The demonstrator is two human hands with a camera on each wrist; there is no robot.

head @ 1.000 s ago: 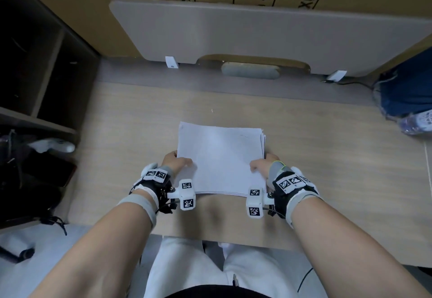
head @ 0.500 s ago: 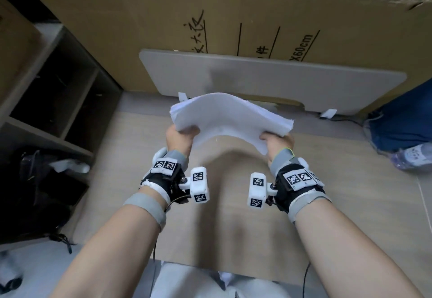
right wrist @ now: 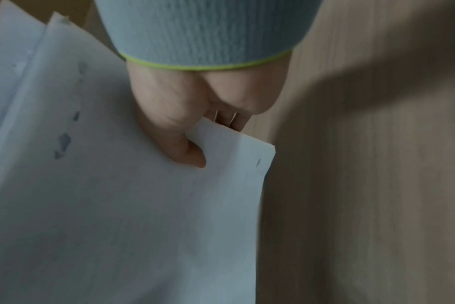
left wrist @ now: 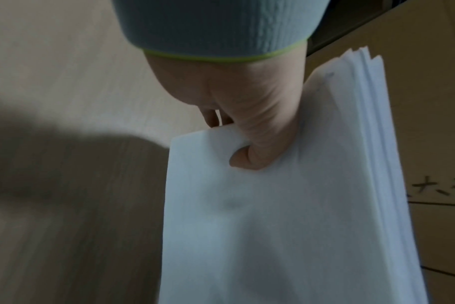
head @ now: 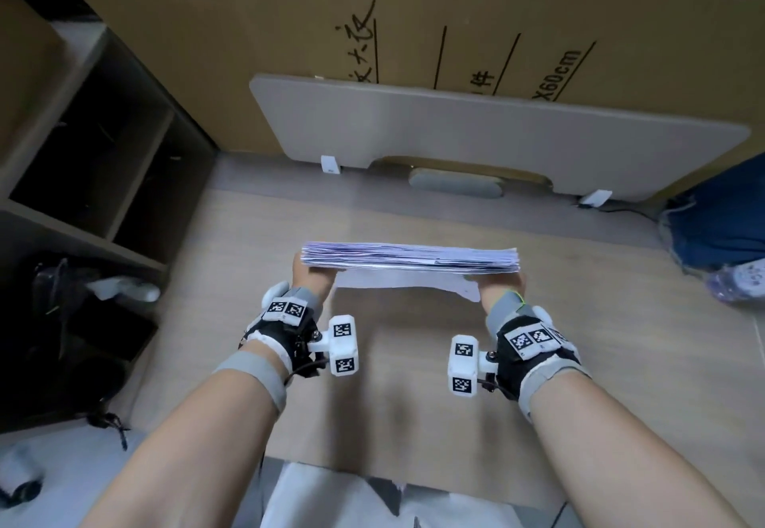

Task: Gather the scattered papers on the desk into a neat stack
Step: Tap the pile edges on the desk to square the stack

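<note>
A stack of white papers [head: 410, 259] stands on edge above the wooden desk [head: 414, 362], its top edges facing me in the head view. My left hand [head: 308, 279] grips the stack's left side. My right hand [head: 499, 289] grips its right side. In the left wrist view the thumb [left wrist: 249, 158] presses on the near sheet of the papers [left wrist: 286, 216], with the fingers behind. The right wrist view shows the same grip: thumb [right wrist: 185, 152] on the front of the papers [right wrist: 117, 205], fingertips behind the sheets. The sheet edges are slightly uneven at the corners.
A grey panel [head: 496, 134] leans against a large cardboard box [head: 414, 22] at the back of the desk. Dark shelving [head: 82, 155] stands at the left. A blue bag [head: 720, 217] and a plastic bottle [head: 741, 279] lie at the right edge.
The papers were flat on the desk, were then lifted and bent between both hands, and now stand upright on edge, lower and closer to the desk.
</note>
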